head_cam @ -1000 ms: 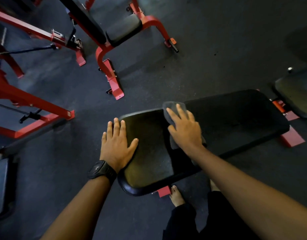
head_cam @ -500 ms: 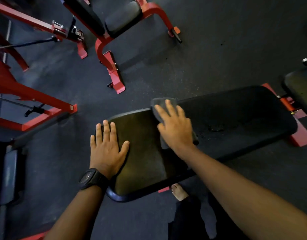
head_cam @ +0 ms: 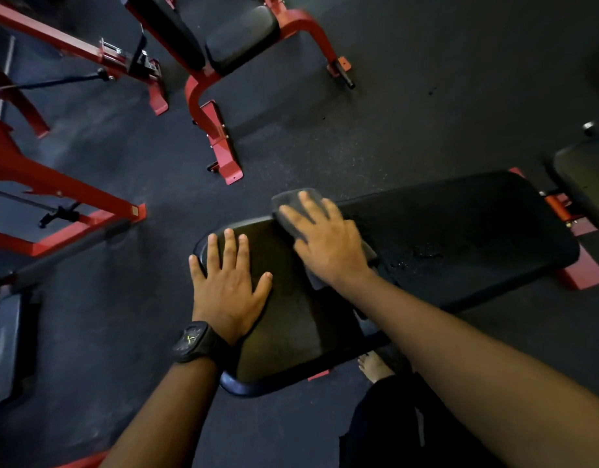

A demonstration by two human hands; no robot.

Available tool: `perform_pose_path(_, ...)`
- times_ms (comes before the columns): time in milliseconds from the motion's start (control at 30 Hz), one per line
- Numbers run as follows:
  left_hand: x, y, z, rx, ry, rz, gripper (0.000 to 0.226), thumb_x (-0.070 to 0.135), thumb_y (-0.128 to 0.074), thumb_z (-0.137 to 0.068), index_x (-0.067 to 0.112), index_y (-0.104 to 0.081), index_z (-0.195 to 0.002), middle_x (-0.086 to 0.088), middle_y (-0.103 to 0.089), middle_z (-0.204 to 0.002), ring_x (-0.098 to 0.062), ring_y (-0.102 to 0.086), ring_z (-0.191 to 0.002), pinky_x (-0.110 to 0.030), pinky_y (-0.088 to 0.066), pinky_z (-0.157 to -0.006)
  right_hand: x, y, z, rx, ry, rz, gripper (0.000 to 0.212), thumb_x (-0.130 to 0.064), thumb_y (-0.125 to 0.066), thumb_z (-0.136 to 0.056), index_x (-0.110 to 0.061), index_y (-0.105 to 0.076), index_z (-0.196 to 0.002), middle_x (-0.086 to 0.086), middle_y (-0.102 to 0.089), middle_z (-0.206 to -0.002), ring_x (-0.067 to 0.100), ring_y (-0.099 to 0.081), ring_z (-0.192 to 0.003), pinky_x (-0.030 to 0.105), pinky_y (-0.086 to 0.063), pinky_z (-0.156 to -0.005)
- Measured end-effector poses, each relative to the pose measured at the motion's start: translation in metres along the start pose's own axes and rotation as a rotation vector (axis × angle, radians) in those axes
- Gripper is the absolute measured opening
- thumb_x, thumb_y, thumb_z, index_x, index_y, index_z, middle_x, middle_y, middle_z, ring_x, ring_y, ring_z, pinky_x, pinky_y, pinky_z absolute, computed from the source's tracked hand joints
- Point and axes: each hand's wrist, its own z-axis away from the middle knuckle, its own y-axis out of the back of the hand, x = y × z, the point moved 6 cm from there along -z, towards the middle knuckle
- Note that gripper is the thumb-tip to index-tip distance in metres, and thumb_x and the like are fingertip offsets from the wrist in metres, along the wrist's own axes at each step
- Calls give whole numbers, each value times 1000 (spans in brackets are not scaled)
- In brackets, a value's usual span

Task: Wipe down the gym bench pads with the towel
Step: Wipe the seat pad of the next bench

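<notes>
My left hand (head_cam: pixel 228 288) lies flat on the near-left end of the black bench pad (head_cam: pixel 460 231), fingers spread and straight, so that grip is wide and holds nothing. A black watch (head_cam: pixel 193 341) sits on that wrist. My right hand (head_cam: pixel 328 246) presses the grey towel (head_cam: pixel 288 201) down onto the pad with straight fingers. That grip is wide too, pushing on the cloth rather than curled round it. The towel lies under my palm at the pad's far edge, its front corner reaching past my fingertips and over the rim, and a bit of it shows behind my wrist. Just right of that hand a patch of wet specks (head_cam: pixel 423 255) glints on the pad. My bare foot (head_cam: pixel 374 368) stands on the dark rubber floor (head_cam: pixel 392 130) below the pad's near edge. Across the floor stands a red-framed bench (head_cam: pixel 220 130) with black cushions, and another dark pad (head_cam: pixel 585 177) shows at the right edge.
</notes>
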Motion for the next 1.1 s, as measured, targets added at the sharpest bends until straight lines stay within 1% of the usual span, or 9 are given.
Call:
perform_pose_path(67, 3, 1, -2, 3, -14, -4, 81, 66, -24, -96, 20, -1, -159, -5, 9, -167, -31, 14, -152, -61, 4, -119, 42, 1, 19, 17, -218, -59, 64, -41, -48, -98, -43, -19, -155, -2, -13, -167, 33, -22, -148, 52, -42, -105)
perform_pose_path(133, 6, 0, -3, 12, -27, -13, 81, 66, -22, -96, 19, -1, -159, -6, 8, -167, -32, 13, -152, -62, 4, -118, 54, 2, 62, 93, -305, 6, 64, -42, -53, -95, -40, -28, -154, 0, -23, -165, 34, -32, -143, 50, -47, -99)
perform_pose_path(267, 11, -2, -9, 4, -39, -54, 81, 66, -16, -95, 18, -1, -158, -5, 7, -167, -31, 13, -152, -66, 4, -115, -13, -7, 105, 205, -75, 11, 61, -38, -61, -87, -37, -47, -147, -1, -42, -156, 36, -45, -133, 46, -50, -88)
perform_pose_path(433, 20, 0, -13, 8, -13, -81, 80, 62, -19, -96, 16, -4, -159, -5, 4, -167, -30, 10, -153, -69, 2, -115, -19, -4, 18, 152, 113, 18, 60, -38, -51, -92, -44, -37, -150, -5, -29, -163, 34, -35, -141, 50, -47, -95)
perform_pose_path(633, 39, -2, -19, -51, -72, -88, 76, 63, -17, -97, 21, 0, -159, -3, 8, -167, -25, 11, -153, -65, 5, -117, 112, -1, 39, 100, -295, 137, 66, -39, -55, -93, -38, -29, -154, 3, -29, -163, 39, -43, -132, 51, -51, -91)
perform_pose_path(767, 70, -6, -21, -76, -115, -115, 71, 56, -16, -100, 20, 2, -159, -3, 8, -167, -24, 12, -153, -64, 6, -117, 35, -7, 91, 219, -91, 59, 66, -31, -64, -87, -34, -42, -150, 3, -44, -155, 40, -50, -127, 47, -53, -83)
perform_pose_path(933, 69, -7, -27, -54, -30, -65, 67, 49, -16, -103, 18, 3, -159, -4, 9, -167, -19, 12, -153, -61, 4, -120, 11, 2, 21, 200, 135, -23, 56, -37, -53, -92, -40, -45, -147, -3, -39, -158, 35, -45, -131, 46, -51, -85)
perform_pose_path(1033, 68, -9, -30, -57, -13, -84, 70, 52, -16, -101, 17, 3, -158, -5, 8, -167, -20, 10, -153, -58, 4, -120, 63, 1, -16, 50, -17, 11, 64, -38, -54, -95, -44, -28, -154, -6, -22, -165, 33, -33, -141, 49, -45, -98)
perform_pose_path(1100, 68, -9, -28, -52, -7, -89, 69, 52, -15, -102, 17, 2, -158, -5, 9, -167, -21, 11, -153, -58, 5, -119, 103, 3, -4, 58, -214, 3, 63, -38, -54, -96, -41, -28, -154, -3, -23, -165, 34, -37, -138, 48, -44, -97)
